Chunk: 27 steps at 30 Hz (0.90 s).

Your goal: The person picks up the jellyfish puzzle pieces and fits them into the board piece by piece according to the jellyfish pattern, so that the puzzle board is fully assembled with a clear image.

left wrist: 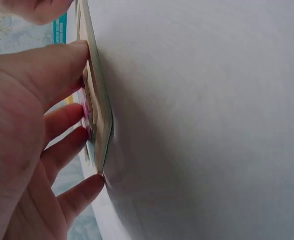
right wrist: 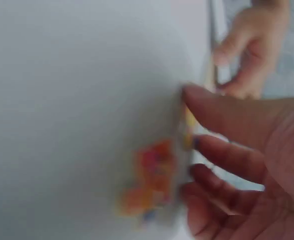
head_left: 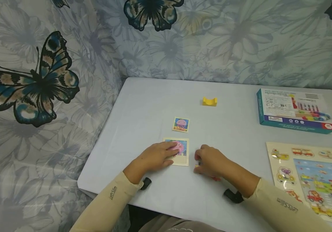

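A small puzzle board with a pink sea-creature picture lies at the front middle of the table. My left hand rests on it, fingers spread over the picture and thumb by its near edge; the left wrist view shows the board's pale side. Just to the right, my right hand pinches a small puzzle piece between thumb and fingers, close over the table; its picture is blurred and mostly hidden. An orange-red piece lies on the table beside the right hand's fingertips.
Beyond the board lies a small picture card with a similar pink creature. A yellow curved block sits farther back. On the right are a teal-edged box and a large vehicle puzzle board. The table's left edge borders patterned fabric.
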Available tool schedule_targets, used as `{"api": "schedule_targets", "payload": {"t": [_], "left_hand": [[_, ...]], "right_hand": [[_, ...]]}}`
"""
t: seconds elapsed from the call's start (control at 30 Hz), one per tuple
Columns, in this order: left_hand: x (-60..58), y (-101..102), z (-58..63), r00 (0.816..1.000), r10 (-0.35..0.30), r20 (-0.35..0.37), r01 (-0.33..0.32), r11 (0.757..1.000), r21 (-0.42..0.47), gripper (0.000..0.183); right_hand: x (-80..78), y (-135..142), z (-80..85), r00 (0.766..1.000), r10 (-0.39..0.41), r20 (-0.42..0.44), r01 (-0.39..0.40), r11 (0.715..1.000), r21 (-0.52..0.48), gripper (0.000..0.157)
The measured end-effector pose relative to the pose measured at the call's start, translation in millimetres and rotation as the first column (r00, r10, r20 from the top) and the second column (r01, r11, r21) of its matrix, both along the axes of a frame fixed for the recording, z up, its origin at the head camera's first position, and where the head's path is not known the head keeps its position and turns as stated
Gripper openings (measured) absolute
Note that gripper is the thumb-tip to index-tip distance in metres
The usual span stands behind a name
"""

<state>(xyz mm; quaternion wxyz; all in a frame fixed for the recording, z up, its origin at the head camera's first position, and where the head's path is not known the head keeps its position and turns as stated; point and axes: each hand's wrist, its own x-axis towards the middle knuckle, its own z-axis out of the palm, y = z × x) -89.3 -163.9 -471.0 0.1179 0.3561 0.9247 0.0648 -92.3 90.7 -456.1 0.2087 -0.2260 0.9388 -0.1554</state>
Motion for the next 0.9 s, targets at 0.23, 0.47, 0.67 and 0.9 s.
{"api": "schedule_targets", "payload": {"t": [0.23,0.47,0.67,0.9], "left_hand": [[0.4,-2.6,-6.7,0.997,0.076,-0.002,-0.076,0.997,0.006,0.057],[5.9,-24.7,-9.6,0.972,0.234,0.023,-0.234,0.972,0.026,0.055],[4.5,-29.9,-11.7,0.955,0.296,0.001,-0.296,0.955,0.014,0.052],[3.0,-32.9,-11.2,0.916,0.386,0.112,-0.398,0.910,0.115,0.053]], "right_hand": [[17.8,4.7,0.4,0.999,-0.042,0.013,0.043,0.995,-0.094,0.023],[-9.2,-20.9,2.0,0.995,-0.043,0.087,0.068,0.951,-0.303,0.017],[-31.4,-62.8,-13.7,0.998,-0.008,0.061,0.031,0.924,-0.382,0.013],[-32.2,-84.6,-18.2,0.998,0.003,0.065,0.020,0.938,-0.346,0.018]]}}
